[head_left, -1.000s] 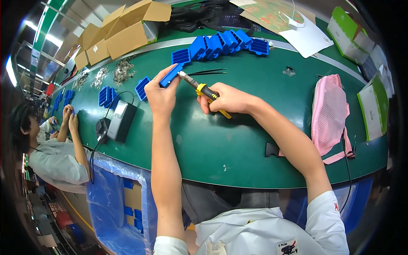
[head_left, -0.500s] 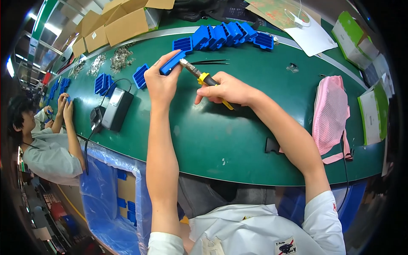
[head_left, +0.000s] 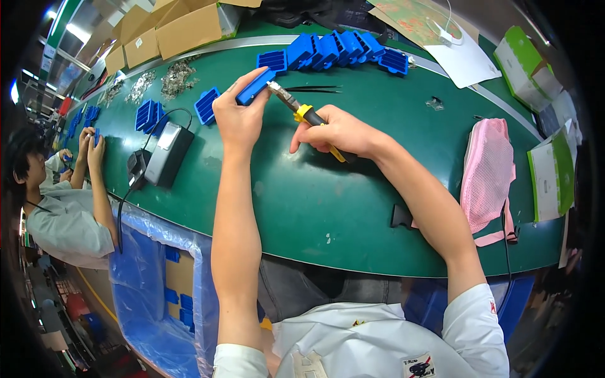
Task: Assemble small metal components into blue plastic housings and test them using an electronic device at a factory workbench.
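My left hand (head_left: 238, 123) is closed around a blue plastic slotted case (head_left: 254, 87), held up above the green table and tilted. In my right hand (head_left: 340, 133) is a pair of pliers (head_left: 305, 113) with black and yellow handles. Their metal jaws meet the case's right end, close to my left fingertips. Whether the jaws grip a small part there is too small to tell. Just beyond, dark tweezers (head_left: 315, 89) lie on the table, and another blue slotted case (head_left: 272, 61) rests behind my left fingers.
A row of blue cases (head_left: 334, 50) stands along the far edge. At left are more blue cases (head_left: 150, 116), piles of small metal parts (head_left: 178, 77) and a black power adapter (head_left: 169, 154). A pink mesh bag (head_left: 488, 173) lies right. A co-worker (head_left: 66, 208) sits at far left.
The pliers' jaws and the blue case have shifted very slightly against each other. My hands keep the same holds, and the whole view has moved a little.
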`<state>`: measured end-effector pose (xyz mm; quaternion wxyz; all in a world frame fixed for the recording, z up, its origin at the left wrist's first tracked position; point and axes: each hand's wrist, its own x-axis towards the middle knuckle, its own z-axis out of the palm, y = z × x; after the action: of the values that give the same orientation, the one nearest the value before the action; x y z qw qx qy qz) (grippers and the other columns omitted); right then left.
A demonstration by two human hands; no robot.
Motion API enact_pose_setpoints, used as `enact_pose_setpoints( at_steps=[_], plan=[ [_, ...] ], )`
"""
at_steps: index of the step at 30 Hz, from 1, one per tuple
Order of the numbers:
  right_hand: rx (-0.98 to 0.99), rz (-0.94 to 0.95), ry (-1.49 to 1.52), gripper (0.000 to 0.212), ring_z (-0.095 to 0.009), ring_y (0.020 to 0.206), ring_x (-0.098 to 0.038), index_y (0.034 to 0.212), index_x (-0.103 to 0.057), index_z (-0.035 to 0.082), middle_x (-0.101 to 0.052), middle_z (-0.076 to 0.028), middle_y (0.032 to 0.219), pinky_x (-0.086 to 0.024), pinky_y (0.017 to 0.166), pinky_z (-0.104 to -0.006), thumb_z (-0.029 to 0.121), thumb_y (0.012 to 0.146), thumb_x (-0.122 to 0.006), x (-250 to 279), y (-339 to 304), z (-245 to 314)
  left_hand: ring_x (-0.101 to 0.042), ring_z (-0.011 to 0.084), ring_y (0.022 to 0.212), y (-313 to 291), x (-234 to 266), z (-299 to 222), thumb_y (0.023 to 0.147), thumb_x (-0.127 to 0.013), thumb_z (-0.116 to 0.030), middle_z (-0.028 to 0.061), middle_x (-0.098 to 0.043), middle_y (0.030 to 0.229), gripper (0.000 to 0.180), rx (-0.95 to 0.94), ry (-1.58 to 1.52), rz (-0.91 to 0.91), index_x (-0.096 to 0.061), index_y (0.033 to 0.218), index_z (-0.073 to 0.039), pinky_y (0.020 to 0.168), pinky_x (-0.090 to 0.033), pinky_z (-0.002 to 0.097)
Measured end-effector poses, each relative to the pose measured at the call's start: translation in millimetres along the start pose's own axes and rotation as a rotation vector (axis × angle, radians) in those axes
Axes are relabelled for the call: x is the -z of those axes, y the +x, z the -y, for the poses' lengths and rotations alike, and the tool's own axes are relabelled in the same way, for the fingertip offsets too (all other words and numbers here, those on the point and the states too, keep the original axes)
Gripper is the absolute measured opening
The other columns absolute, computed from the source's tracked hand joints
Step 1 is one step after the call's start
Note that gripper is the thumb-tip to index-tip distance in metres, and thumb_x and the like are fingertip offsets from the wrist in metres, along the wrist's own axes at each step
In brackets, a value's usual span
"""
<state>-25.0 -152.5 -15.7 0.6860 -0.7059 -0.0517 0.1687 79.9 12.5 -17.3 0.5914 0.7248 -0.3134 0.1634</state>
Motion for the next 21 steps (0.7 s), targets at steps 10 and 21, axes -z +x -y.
enact_pose_setpoints(
  at_steps=[10, 21],
  plan=[
    [0.111, 0.092, -0.197, 0.019, -0.01, 0.063, -0.045, 0.074, -0.065, 0.003, -0.05, 0.0, 0.066, -0.034, 0.057, -0.0245, 0.017, 0.07, -0.054, 0.2, -1.6, -9.1, -0.066, 0.0157, 0.075, 0.4, -1.3, -2.7, 0.072, -0.075, -0.003, 0.0126, -0.07, 0.088, 0.033, -0.024, 0.083, -0.026, -0.069, 0.104, -0.004, 0.068, -0.05, 0.0257],
    [0.072, 0.13, -0.134, 0.022, -0.014, 0.08, -0.053, 0.079, -0.068, -0.001, -0.056, -0.005, 0.089, -0.043, 0.076, -0.0259, 0.013, 0.071, -0.053, 0.0, -3.4, -4.4, -0.068, 0.0227, 0.08, -3.2, -6.3, 0.3, 0.069, -0.077, -0.001, 0.015, -0.07, 0.092, 0.035, -0.073, 0.096, 0.03, -0.069, 0.104, -0.003, 0.071, -0.052, 0.0289]
  ],
)
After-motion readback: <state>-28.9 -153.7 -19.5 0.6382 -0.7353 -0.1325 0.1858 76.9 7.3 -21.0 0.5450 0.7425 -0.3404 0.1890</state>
